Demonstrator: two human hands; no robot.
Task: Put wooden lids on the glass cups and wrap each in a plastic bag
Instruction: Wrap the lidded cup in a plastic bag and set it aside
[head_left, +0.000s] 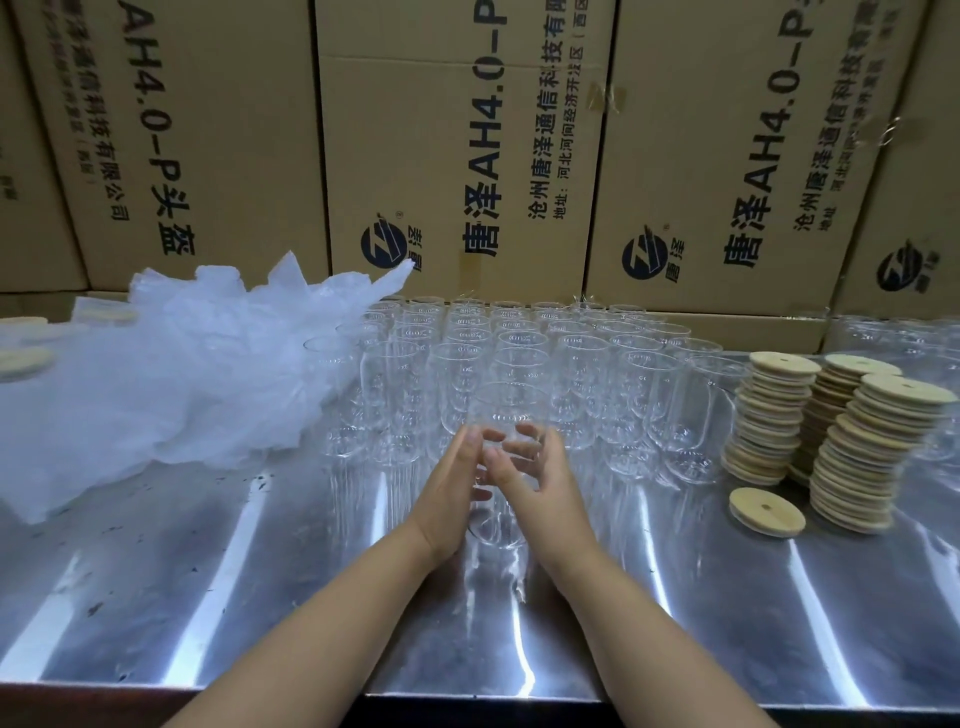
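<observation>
Early going: left hand (451, 488) pressed flat against, right hand (535, 486) curled round, one lidless glass cup (511, 410) just before the rows of bare cups (519, 338) — stacked wooden lids (779, 415) and heaped plastic bags (182, 374) waiting alongside.

Bare left hand (448, 496) and bare right hand (543, 499), both forearms bare all the way to the frame edge. Slim fingers (521, 446), short nails. Any clothing lies out of view.
</observation>
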